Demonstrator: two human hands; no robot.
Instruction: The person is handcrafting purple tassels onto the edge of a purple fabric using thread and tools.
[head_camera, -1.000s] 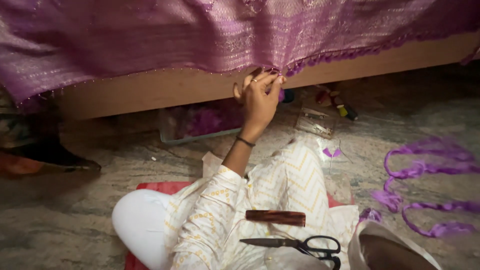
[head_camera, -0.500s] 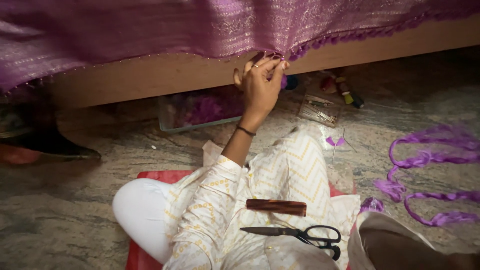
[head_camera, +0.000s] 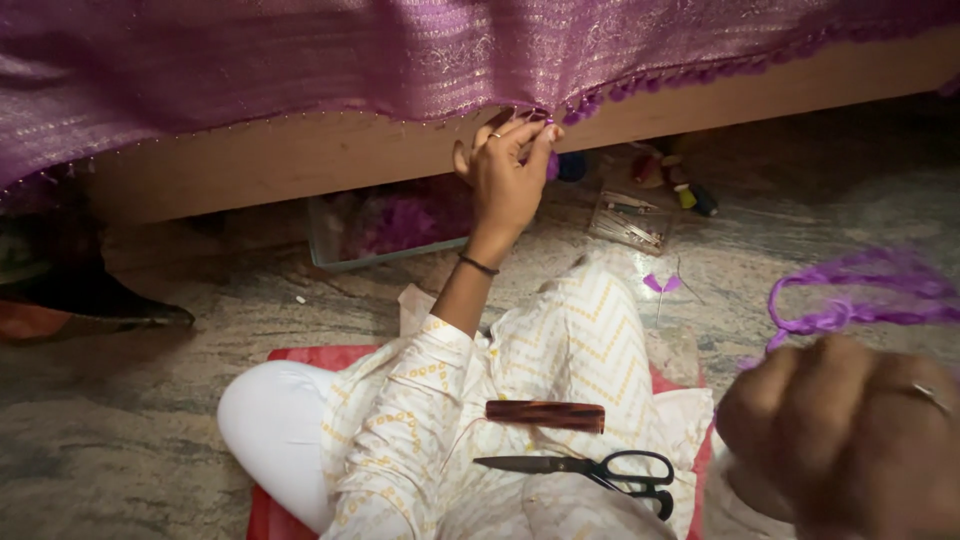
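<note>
1. Floor (head_camera: 130, 440): mottled stone, grey-green; a red mat (head_camera: 300, 360) lies under the seated person's legs.
2. Wooden frame (head_camera: 300, 160): a long pale board across the top of the view, with a purple cloth (head_camera: 300, 60) draped over it and a row of small tassels (head_camera: 640, 88) along its hem.
3. Left hand (head_camera: 505, 175): raised to the hem, fingertips pinched together on the cloth's edge beside the tassels.
4. Right hand (head_camera: 850, 440): blurred in the near right corner, curled into a loose fist with a ring showing; whether it holds anything cannot be told.
5. Change: half a second earlier the right hand was out of view; the left hand has stayed at the hem.
6. Lap: scissors (head_camera: 590, 470) with black handles, and a brown comb (head_camera: 545, 415) just above them.
7. Containers: a clear plastic box (head_camera: 385, 225) of purple material under the frame; a small clear case (head_camera: 628, 222) of pins to its right.
8. Purple ribbon (head_camera: 860, 295): looped on the floor at right.
</note>
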